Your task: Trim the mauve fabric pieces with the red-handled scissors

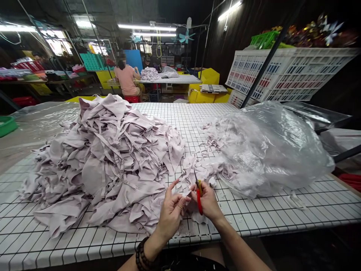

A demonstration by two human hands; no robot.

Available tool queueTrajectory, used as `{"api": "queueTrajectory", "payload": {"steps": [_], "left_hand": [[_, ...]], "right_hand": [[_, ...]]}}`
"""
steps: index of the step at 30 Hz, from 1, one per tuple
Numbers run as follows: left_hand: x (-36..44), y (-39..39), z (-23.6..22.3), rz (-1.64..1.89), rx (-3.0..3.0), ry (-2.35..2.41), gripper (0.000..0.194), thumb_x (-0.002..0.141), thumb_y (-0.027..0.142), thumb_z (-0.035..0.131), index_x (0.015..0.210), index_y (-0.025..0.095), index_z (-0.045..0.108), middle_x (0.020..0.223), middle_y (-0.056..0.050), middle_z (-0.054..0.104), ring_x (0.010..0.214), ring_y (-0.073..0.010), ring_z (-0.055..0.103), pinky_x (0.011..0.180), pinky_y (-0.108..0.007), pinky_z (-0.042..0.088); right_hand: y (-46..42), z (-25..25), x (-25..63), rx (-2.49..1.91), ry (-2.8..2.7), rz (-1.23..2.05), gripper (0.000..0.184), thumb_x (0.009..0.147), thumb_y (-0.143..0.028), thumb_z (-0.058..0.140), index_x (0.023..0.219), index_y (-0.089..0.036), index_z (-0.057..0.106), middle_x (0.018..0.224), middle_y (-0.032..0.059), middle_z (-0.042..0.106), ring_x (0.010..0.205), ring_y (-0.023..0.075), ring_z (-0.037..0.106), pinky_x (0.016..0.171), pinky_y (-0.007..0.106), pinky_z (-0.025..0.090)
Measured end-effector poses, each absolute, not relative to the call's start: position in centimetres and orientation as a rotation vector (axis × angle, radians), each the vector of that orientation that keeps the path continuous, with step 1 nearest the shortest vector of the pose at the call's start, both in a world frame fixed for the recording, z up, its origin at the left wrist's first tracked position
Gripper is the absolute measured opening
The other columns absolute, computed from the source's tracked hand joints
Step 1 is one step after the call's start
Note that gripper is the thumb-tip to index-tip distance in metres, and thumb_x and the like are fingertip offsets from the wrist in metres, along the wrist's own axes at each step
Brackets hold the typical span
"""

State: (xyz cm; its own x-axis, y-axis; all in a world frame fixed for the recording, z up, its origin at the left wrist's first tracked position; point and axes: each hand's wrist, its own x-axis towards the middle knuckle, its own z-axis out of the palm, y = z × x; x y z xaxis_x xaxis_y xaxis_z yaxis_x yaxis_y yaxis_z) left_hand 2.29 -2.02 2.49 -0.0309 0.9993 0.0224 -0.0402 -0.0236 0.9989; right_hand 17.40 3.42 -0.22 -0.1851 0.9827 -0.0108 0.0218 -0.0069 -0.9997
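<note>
My left hand point(172, 210), with dark beads at its wrist, pinches the edge of a pale mauve fabric piece point(186, 192) between thumb and fingers. Its index finger points up and away. Close beside it, my right hand point(208, 201) grips red-handled scissors point(199, 199), their dark blades tilted up and away from me. The right fingertips also touch the fabric near the left hand. A large heap of pale mauve fabric pieces point(113, 150) lies to the left. Beyond my hands is a smaller pile of pieces point(200, 167).
A clear plastic bag point(270, 150) of fabric pieces lies on the right of the grid-patterned table point(191, 116). White crates point(282, 71) stand at the far right behind a slanted dark pole. Another person point(127, 81) sits at a table farther back. A green basin point(8, 126) is at the left edge.
</note>
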Motion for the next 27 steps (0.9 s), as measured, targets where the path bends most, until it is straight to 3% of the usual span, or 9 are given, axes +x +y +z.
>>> {"api": "queueTrajectory", "payload": {"steps": [4, 6, 13, 27], "left_hand": [[2.8, -1.6, 1.9, 1.193, 0.968, 0.954, 0.033, 0.088, 0.043, 0.053, 0.09, 0.012, 0.066, 0.07, -0.004, 0.063, 0.053, -0.0108, 0.055, 0.055, -0.023, 0.045], [2.9, -1.4, 1.6, 1.205, 0.938, 0.942, 0.032, 0.088, 0.042, 0.053, 0.089, 0.012, 0.064, 0.063, -0.002, 0.061, 0.057, -0.0122, 0.057, 0.059, -0.024, 0.046], [2.6, -1.3, 1.7, 1.198, 1.189, 1.027, 0.027, 0.092, 0.036, 0.049, 0.08, 0.014, 0.061, 0.072, -0.001, 0.054, 0.062, -0.0117, 0.057, 0.062, -0.024, 0.047], [2.6, -1.5, 2.1, 1.117, 1.314, 0.998, 0.025, 0.093, 0.032, 0.048, 0.078, 0.014, 0.058, 0.074, -0.001, 0.051, 0.062, -0.0097, 0.053, 0.058, -0.021, 0.043]], "right_hand": [[3.1, 0.7, 18.5, -1.187, -1.477, 1.386, 0.022, 0.075, -0.035, 0.066, 0.082, -0.019, 0.052, 0.07, -0.0034, 0.053, 0.059, 0.0112, 0.048, 0.055, 0.023, 0.04], [2.9, 2.0, 19.9, -1.285, -1.598, 1.274, 0.022, 0.076, -0.036, 0.065, 0.079, -0.02, 0.05, 0.067, -0.0047, 0.049, 0.059, 0.011, 0.045, 0.055, 0.022, 0.037], [0.9, 6.0, 22.8, -1.517, -2.179, 0.893, 0.035, 0.066, -0.043, 0.073, 0.075, -0.022, 0.047, 0.075, -0.0032, 0.053, 0.068, 0.0145, 0.047, 0.06, 0.025, 0.037], [0.5, 6.4, 21.3, -1.535, -2.293, 0.705, 0.028, 0.072, -0.043, 0.065, 0.074, -0.022, 0.047, 0.076, -0.001, 0.056, 0.067, 0.0157, 0.049, 0.059, 0.026, 0.035]]}}
